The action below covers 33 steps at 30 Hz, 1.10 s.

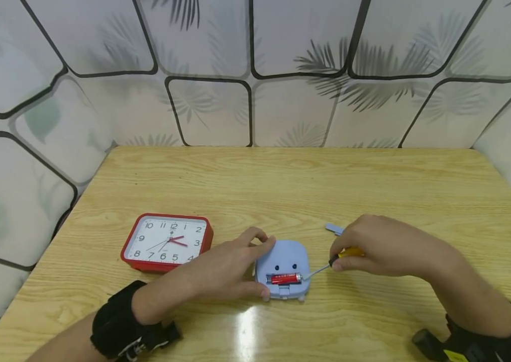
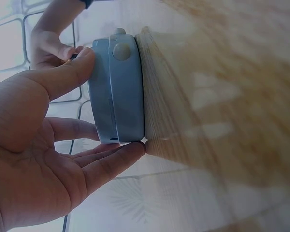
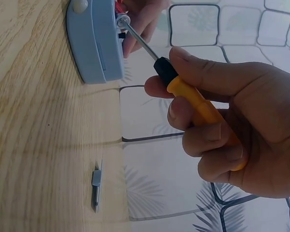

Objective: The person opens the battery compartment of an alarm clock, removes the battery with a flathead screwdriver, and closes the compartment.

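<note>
And the left hand (image 1: 230,269) grips the blue case (image 1: 285,252) on the table (image 1: 291,186), thumb at its near-left corner, fingers at the far-left; the right hand (image 1: 384,246) curls its fingers round a yellow screwdriver (image 1: 352,252), tip right at the red battery's (image 1: 284,278) right end! Red clock (image 1: 167,240) sits left; small blue piece (image 1: 334,229) lies just beyond the right hand.

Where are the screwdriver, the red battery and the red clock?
Screwdriver (image 3: 199,105), right wrist view: on its yellow-orange handle.
Red battery (image 1: 284,278), head view: on its red wrapper.
Red clock (image 1: 167,242), head view: on its white dial.
</note>
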### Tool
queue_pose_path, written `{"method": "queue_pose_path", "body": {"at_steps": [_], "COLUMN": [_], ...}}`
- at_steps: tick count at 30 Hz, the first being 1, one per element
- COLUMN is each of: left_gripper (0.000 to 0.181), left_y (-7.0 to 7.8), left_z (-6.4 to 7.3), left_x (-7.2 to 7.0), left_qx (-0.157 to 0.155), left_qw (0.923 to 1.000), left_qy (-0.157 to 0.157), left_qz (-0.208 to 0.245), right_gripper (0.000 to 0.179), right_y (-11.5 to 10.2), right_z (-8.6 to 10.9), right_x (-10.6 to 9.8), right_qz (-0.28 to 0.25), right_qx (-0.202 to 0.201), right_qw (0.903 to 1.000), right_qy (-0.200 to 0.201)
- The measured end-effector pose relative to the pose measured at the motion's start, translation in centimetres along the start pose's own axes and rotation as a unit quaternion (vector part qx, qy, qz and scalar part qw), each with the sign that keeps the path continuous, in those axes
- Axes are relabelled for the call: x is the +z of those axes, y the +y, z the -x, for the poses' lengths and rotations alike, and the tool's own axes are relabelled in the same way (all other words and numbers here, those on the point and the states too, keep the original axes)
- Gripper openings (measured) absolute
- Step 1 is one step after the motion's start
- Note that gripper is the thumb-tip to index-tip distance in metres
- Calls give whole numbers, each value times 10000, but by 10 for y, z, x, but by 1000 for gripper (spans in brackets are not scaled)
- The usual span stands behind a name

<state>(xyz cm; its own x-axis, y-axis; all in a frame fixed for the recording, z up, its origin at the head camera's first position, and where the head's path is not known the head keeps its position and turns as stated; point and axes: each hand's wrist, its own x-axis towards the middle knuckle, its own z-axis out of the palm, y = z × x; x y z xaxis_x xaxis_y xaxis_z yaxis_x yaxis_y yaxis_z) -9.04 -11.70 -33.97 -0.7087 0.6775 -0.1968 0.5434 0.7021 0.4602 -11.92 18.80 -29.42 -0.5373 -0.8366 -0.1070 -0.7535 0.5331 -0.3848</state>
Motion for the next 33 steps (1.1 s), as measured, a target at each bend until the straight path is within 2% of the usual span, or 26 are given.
{"method": "queue_pose_path", "body": {"at_steps": [11, 26, 33], "left_gripper": [93, 92, 92], "left_y": [1, 1, 1], "left_z": [0, 1, 1], "left_x": [0, 0, 0], "left_qx": [-41, 26, -26], "left_qw": [10000, 10000, 9999], "left_qy": [-30, 75, 47], "left_qz": [15, 34, 87], "right_gripper": [14, 15, 15], "right_y": [-1, -4, -5], "right_z": [0, 1, 2], "right_x": [-1, -3, -3], "right_qz": [-20, -157, -184], "right_qx": [302, 264, 234], "right_qw": [9995, 9994, 9995], "right_qy": [-119, -181, -59]}}
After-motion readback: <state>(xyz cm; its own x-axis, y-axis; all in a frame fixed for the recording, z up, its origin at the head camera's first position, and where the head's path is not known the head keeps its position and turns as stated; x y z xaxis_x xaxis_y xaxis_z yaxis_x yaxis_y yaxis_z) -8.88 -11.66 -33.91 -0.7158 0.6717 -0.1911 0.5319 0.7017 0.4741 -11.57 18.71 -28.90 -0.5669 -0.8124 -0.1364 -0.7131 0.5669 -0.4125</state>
